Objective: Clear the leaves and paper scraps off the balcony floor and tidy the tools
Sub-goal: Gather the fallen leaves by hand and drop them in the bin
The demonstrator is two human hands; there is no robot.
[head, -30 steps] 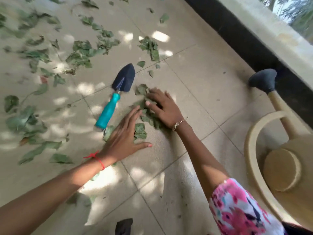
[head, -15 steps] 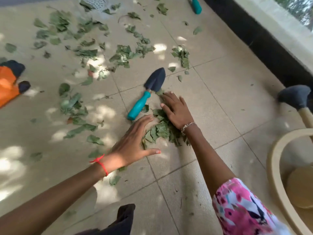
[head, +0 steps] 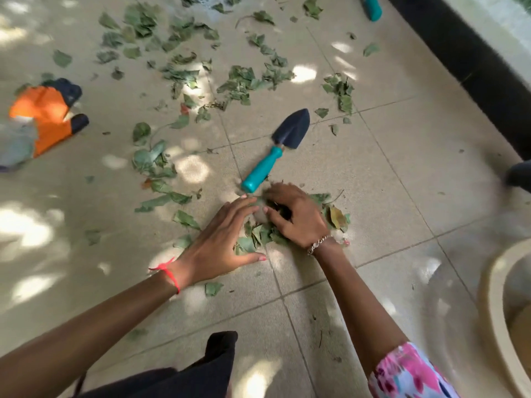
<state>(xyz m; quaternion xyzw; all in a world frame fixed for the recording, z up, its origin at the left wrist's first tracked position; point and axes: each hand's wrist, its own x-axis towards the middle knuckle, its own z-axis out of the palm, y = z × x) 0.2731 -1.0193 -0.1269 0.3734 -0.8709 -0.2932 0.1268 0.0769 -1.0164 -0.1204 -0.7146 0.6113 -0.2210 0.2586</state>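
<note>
My left grip point(head: 227, 239) lies flat, fingers straight and spread, holding nothing, pressed against the near side of the leaf pile point(head: 258, 235) on the floor tiles point(head: 388, 196). My right grip point(head: 296, 218) rests on top of the same pile, fingers curled round some of its leaves. The trowel point(head: 275, 156), with a teal handle and dark blade, lies just beyond, handle end nearest my fingertips. Scattered leaves point(head: 241, 81) cover the tiles farther out. An orange glove point(head: 47, 110) lies at far left.
</note>
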